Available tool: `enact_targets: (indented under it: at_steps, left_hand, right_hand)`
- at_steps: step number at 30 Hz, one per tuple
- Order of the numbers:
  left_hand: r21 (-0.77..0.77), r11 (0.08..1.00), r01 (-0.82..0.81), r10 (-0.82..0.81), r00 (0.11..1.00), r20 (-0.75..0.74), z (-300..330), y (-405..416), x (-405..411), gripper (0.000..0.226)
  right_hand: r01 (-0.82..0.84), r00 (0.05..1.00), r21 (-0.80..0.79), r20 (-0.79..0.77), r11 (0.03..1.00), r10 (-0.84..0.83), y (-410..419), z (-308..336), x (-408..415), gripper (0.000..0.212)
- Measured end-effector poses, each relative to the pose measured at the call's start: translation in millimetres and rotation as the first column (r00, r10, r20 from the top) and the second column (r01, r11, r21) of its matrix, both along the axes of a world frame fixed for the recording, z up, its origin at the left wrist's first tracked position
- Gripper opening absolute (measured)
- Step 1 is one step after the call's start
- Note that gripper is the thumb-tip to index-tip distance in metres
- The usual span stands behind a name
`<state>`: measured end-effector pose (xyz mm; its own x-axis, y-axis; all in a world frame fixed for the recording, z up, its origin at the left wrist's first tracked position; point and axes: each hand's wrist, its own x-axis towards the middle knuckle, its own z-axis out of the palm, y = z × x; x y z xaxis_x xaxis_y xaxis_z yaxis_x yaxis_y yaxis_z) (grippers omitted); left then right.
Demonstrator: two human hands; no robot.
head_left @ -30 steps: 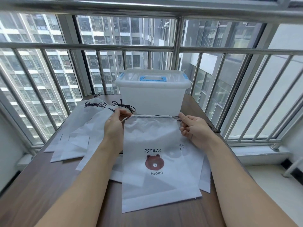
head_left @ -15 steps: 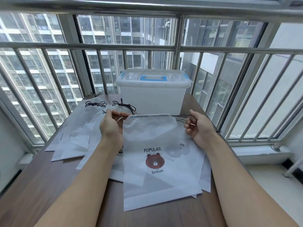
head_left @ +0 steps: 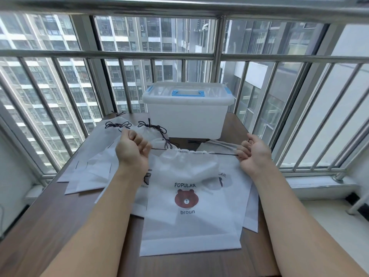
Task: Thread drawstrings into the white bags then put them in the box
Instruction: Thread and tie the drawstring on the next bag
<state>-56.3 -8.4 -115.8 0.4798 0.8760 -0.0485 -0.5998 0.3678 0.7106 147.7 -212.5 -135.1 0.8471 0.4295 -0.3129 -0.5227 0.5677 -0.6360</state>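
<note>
While both fists, left hand (head_left: pixel 133 150) and right hand (head_left: pixel 254 154), grip the drawstring (head_left: pixel 221 154) ends, cinching the white bag (head_left: pixel 189 206), boxing (head_left: pixel 187 114) it likely follows.

Thin matt white nonwoven-looking cloth bag (head_left: pixel 191 196), top gathered; dark twisted cord drawstring (head_left: pixel 221 154); translucent smooth plastic box (head_left: pixel 185 114), glossy blue plastic handle (head_left: pixel 188 93); dark wood-grain desk (head_left: pixel 50 226), low sheen; brushed metal railing (head_left: pixel 219 54).

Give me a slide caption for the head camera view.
Both hands pull a dark drawstring through a white bear-print bag, lidded box behind.
</note>
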Motion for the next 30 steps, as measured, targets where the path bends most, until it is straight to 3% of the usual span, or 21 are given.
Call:
enact_targets:
  at_steps: [3,6,8,11,14,16,18,20,22,24,26,28,30]
  left_hand:
    - [0.154,0.981,-0.121,0.137,0.986,-0.092,5.0,13.3,-13.2,0.048]
    - [0.214,0.951,-0.223,0.255,0.957,-0.136,7.4,19.0,-20.7,0.047]
    - [0.280,0.929,-0.242,0.297,0.939,-0.174,6.9,15.4,-19.1,0.046]
    - [0.348,0.927,-0.136,0.216,0.955,-0.202,4.0,10.6,-13.8,0.048]
    - [0.288,0.953,0.090,-0.034,0.980,-0.195,1.3,-2.5,-3.8,0.042]
    - [0.257,0.943,0.212,-0.168,0.968,-0.185,0.3,-15.8,5.9,0.033]
    - [0.278,0.913,0.298,-0.246,0.947,-0.208,-1.5,-28.4,14.7,0.025]
    - [0.397,0.864,0.309,-0.222,0.943,-0.249,-6.9,-34.8,18.7,0.026]
    - [0.521,0.811,0.266,-0.125,0.949,-0.290,-11.5,-35.7,17.0,0.032]
    - [0.530,0.811,0.246,-0.106,0.954,-0.282,-11.8,-34.8,13.7,0.035]
    - [0.455,0.851,0.262,-0.155,0.953,-0.259,-8.3,-34.6,11.6,0.039]
    - [0.360,0.894,0.265,-0.188,0.954,-0.235,-4.1,-33.3,8.5,0.041]
    - [0.298,0.923,0.242,-0.178,0.958,-0.225,-0.6,-28.2,4.3,0.042]
  right_hand:
    - [0.210,0.967,-0.193,0.188,0.958,-0.173,-11.6,7.6,7.5,0.034]
    - [0.353,0.913,-0.223,0.294,0.909,-0.282,-18.3,10.9,8.5,0.038]
    - [0.381,0.884,-0.265,0.386,0.886,-0.265,-16.0,11.6,3.2,0.039]
    - [0.312,0.827,-0.361,0.559,0.879,-0.064,-7.0,9.4,-8.8,0.043]
    - [0.068,0.756,-0.402,0.618,0.913,0.216,6.0,7.5,-27.8,0.044]
    - [-0.063,0.722,-0.379,0.622,0.923,0.305,17.5,8.7,-43.2,0.037]
    - [-0.058,0.660,-0.405,0.670,0.913,0.339,25.7,7.8,-53.4,0.021]
    - [-0.006,0.550,-0.503,0.720,0.864,0.423,26.8,4.1,-57.4,0.009]
    - [0.074,0.392,-0.655,0.712,0.752,0.582,25.7,-1.7,-59.0,0.023]
    - [0.181,0.252,-0.706,0.706,0.685,0.662,26.3,-3.5,-61.6,0.019]
    - [0.121,0.237,-0.727,0.682,0.676,0.691,26.7,-4.5,-59.7,0.013]
    - [-0.009,0.228,-0.771,0.619,0.637,0.752,26.1,-4.0,-60.2,0.020]
    - [-0.029,0.222,-0.791,0.591,0.611,0.776,24.7,-2.9,-60.2,0.026]
